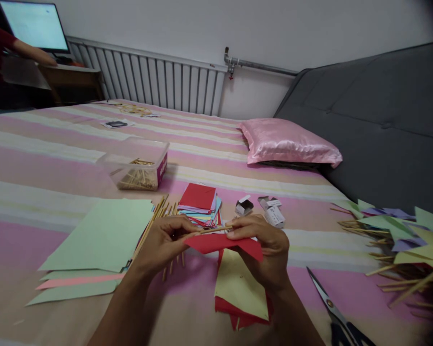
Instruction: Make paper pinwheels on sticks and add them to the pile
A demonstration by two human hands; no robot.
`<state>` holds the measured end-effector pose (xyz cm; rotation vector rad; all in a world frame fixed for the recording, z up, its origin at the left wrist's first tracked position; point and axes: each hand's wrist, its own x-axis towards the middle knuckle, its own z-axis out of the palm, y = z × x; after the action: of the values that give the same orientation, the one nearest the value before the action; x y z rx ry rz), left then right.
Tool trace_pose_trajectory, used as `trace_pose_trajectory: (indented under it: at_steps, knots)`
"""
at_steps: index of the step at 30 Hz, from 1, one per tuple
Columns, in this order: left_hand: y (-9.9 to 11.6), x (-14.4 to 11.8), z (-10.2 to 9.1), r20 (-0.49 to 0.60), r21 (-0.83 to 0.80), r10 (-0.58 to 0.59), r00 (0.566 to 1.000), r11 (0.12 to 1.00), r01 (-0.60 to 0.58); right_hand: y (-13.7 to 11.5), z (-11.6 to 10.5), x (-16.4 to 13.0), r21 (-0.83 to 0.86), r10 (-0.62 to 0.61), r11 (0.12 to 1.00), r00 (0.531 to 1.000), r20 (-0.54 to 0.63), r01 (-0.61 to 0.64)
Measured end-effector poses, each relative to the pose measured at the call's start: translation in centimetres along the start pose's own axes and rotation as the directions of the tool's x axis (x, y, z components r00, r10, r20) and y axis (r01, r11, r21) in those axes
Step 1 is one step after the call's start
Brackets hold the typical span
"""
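Prob. home bedroom: striped bed (57, 158), pink pillow (288, 142), radiator (159, 79).

We cannot see the fingertips of our right hand (265, 245); they curl behind the folded red paper (223, 241). Our left hand (165, 242) covers one end of the wooden stick (211, 230). The scissors (337, 315) are cut off by the bottom edge, handles mostly out of view. The pile of paper pinwheels (404, 240) runs off the right edge and blurs there. A person's arm (32, 53) at top left is cropped, and the print on the small boxes (270, 210) is too small to read.
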<state>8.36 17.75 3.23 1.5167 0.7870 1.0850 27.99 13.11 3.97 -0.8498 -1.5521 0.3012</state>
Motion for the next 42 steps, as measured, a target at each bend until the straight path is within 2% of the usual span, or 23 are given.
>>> trace_pose_trajectory:
  at_steps: [14,17,19,21,24,26,30,36,39,42]
  knots:
    - [-0.1,-0.2,0.2,0.037,0.077,-0.018,0.999,0.997,0.015,0.2,0.0,-0.2,0.017,0.033,0.999,0.998,-0.049,-0.032]
    - [-0.1,-0.2,0.6,0.032,0.110,-0.031,0.999,0.994,0.028,0.4,0.0,-0.2,0.026,0.060,0.998,0.997,-0.054,-0.059]
    - [0.0,-0.2,1.1,0.027,0.125,-0.070,0.997,0.990,0.066,0.5,0.1,-0.1,0.030,0.128,0.992,0.989,-0.074,-0.126]
    - [0.1,-0.1,1.5,0.013,0.121,-0.121,0.993,0.985,0.119,0.6,0.3,-0.1,0.056,0.246,0.969,0.964,-0.104,-0.241]
    - [0.2,0.2,1.8,0.025,0.140,-0.149,0.988,0.980,0.144,0.9,0.4,0.0,0.142,0.443,0.893,0.890,-0.113,-0.426]
    - [0.2,0.4,1.7,0.057,0.196,-0.155,0.986,0.970,0.141,1.3,0.3,0.2,0.199,0.518,0.848,0.849,-0.108,-0.492]
    - [0.1,0.6,1.3,0.077,0.275,-0.173,0.982,0.950,0.145,1.8,-0.1,0.5,0.306,0.573,0.796,0.813,-0.104,-0.522]
    - [-0.2,0.7,1.3,-0.007,0.200,-0.191,0.982,0.961,0.189,2.0,-0.3,0.7,0.319,0.680,0.720,0.719,-0.143,-0.617]
    - [-0.5,0.6,1.2,-0.036,0.171,-0.216,0.976,0.961,0.219,2.0,-0.3,0.7,0.315,0.726,0.672,0.680,-0.102,-0.670]
    - [-0.9,0.5,1.0,-0.037,0.158,-0.238,0.971,0.958,0.240,2.1,-0.3,0.6,0.304,0.742,0.649,0.668,-0.054,-0.697]
